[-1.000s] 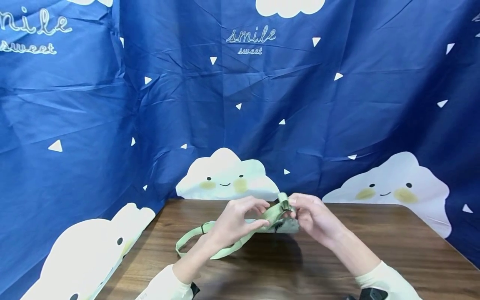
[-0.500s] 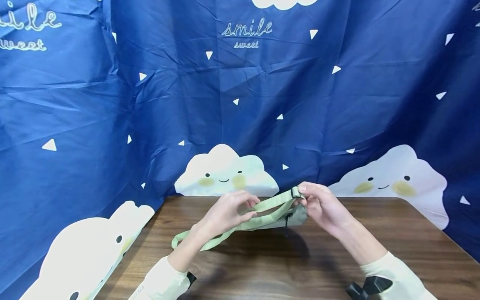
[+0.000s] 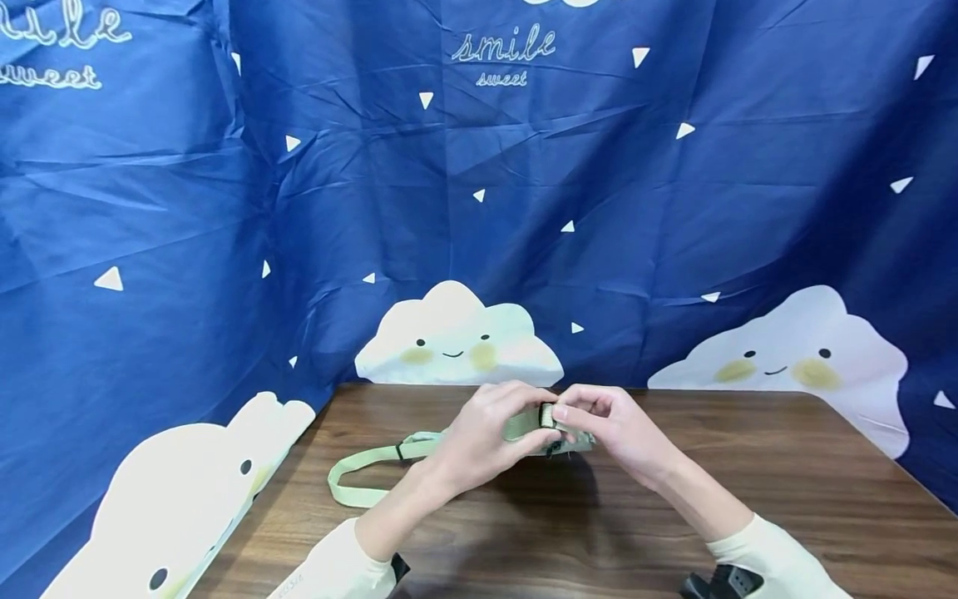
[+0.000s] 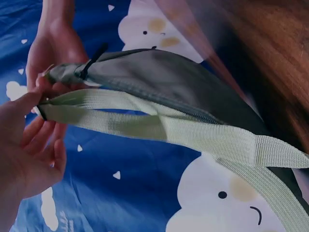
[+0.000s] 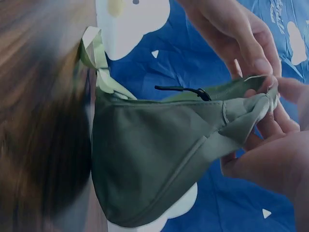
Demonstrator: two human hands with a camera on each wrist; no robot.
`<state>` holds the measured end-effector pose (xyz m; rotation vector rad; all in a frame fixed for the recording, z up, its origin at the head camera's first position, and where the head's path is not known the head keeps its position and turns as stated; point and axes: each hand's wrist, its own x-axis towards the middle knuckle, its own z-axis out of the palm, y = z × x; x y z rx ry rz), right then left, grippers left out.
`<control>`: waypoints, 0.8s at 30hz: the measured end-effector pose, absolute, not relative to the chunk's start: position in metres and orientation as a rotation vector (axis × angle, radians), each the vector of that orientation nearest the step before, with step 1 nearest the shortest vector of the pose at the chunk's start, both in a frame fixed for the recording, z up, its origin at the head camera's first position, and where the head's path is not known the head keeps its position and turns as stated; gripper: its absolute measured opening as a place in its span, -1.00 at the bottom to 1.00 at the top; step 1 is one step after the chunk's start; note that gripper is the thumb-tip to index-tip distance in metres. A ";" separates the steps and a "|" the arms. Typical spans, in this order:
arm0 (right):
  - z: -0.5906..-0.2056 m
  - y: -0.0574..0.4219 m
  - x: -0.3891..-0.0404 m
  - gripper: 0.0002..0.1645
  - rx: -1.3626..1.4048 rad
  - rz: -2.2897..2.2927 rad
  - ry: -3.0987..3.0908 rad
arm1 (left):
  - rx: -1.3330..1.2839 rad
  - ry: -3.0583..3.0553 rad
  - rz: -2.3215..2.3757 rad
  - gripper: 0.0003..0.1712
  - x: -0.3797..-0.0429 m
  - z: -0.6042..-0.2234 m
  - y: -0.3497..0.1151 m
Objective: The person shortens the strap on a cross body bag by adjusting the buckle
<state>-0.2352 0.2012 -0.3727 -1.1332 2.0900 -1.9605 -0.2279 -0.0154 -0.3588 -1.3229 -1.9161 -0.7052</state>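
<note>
A small green sling bag (image 5: 149,154) hangs between my hands with its curved zip edge and a dark zipper pull (image 5: 181,88) showing. Its pale green webbing strap (image 4: 193,137) runs along the bag. My left hand (image 3: 486,437) pinches the strap beside a dark slider buckle (image 3: 548,415), thumb below and fingers above. From the other side, my right hand (image 3: 621,428) pinches the strap end at that same buckle, fingertips close to the left ones. In the head view, both hands hide most of the bag.
A brown wood-grain table (image 3: 636,516) lies below the hands. A loose loop of strap with a dark ring (image 3: 399,451) rests to the left. Blue fabric (image 3: 464,166) with white clouds hangs behind and at the left side.
The right hand first drew the buckle end rightward, stretching the strap, then came back left. Now both hands meet at the buckle, and the strap loop on the table has shifted slightly left.
</note>
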 end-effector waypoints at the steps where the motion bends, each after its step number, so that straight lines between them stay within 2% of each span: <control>1: -0.373 0.202 -0.236 -0.83 -1.133 -1.952 2.096 | -1.315 -1.912 -0.723 -0.57 -0.228 -0.358 -0.016; 8: -0.374 0.209 -0.239 -0.82 -1.128 -1.889 2.234 | -1.319 -1.931 -0.890 -0.56 -0.230 -0.358 -0.021; 20: -0.375 0.200 -0.237 -0.76 -1.112 -1.908 2.185 | -1.281 -1.923 -0.868 -0.59 -0.228 -0.355 -0.023; 24: -0.368 0.198 -0.228 -0.67 -1.266 -1.845 2.400 | -1.228 -1.903 -0.995 -0.58 -0.229 -0.353 -0.026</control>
